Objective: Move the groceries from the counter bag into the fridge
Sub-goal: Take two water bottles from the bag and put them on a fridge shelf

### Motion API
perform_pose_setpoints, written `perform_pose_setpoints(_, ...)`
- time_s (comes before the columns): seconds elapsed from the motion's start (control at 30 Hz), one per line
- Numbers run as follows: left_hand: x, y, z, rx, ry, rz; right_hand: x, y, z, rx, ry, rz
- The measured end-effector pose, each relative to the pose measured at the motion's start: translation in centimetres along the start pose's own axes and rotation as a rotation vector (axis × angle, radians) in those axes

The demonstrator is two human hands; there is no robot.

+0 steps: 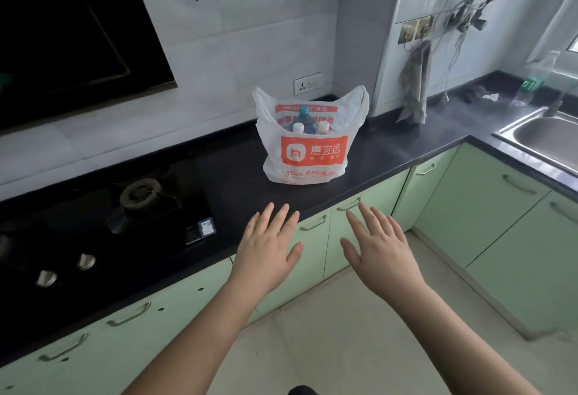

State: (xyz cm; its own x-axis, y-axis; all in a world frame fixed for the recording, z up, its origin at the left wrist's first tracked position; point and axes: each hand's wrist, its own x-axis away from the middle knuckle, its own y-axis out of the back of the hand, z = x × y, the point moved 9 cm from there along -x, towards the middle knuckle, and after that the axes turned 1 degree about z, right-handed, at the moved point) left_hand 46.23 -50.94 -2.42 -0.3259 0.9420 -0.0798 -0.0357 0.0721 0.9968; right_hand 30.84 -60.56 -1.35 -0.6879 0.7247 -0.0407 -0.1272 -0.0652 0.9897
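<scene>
A white plastic bag [308, 147] with orange print stands upright on the black counter [391, 150]. Its mouth gapes, showing a blue-capped bottle [303, 117] between two white-capped bottles [298, 128] [323, 127]. My left hand [269, 247] hovers flat, fingers straight, over the counter's front edge, below and in front of the bag. My right hand [380, 246] is held flat beside it, out in front of the green cabinets, holding nothing. The fridge is out of view.
A black gas hob [103, 225] with two knobs lies left of the bag. A steel sink [544, 138] is at the right. A grey cloth [414, 88] hangs from a wall hook. Green cabinet doors [475, 203] line the corner; tiled floor lies below.
</scene>
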Motion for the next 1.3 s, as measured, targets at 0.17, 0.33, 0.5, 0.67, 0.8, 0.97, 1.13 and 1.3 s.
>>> perform_pose_setpoints(0.17,-4.4,0.2,-0.7,-0.029,0.018,0.014,-3.4,0.3,-3.2,-0.022,0.016,-0.014)
perform_pose_setpoints(0.33,-7.7,0.3,0.5,-0.053,0.047,-0.008,-6.3,-0.2,-4.6,-0.07,0.025,0.02)
perform_pose_setpoints(0.5,-11.0,-0.3,1.1,-0.04,0.014,-0.02,-9.8,-0.7,-4.6,-0.075,0.021,0.02)
perform_pose_setpoints(0.67,-15.3,-2.1,3.1,0.008,0.013,0.011,-14.3,-1.1,-3.9,-0.072,0.023,-0.011)
perform_pose_setpoints(0.8,-19.5,-2.6,5.4,0.057,-0.027,0.008,-18.6,-0.7,-3.5,-0.044,0.011,-0.033)
perform_pose_setpoints(0.97,-24.3,-1.4,8.6,0.092,-0.073,-0.039,-24.3,-0.3,-2.2,0.001,0.008,-0.039)
perform_pose_setpoints(1.13,-28.3,-1.3,9.9,0.072,-0.138,-0.048,-26.8,-0.8,-1.4,-0.009,-0.032,-0.048)
perform_pose_setpoints(1.3,-31.2,-2.7,10.5,0.01,-0.162,-0.005,-28.8,-2.1,-1.1,-0.034,-0.046,-0.042)
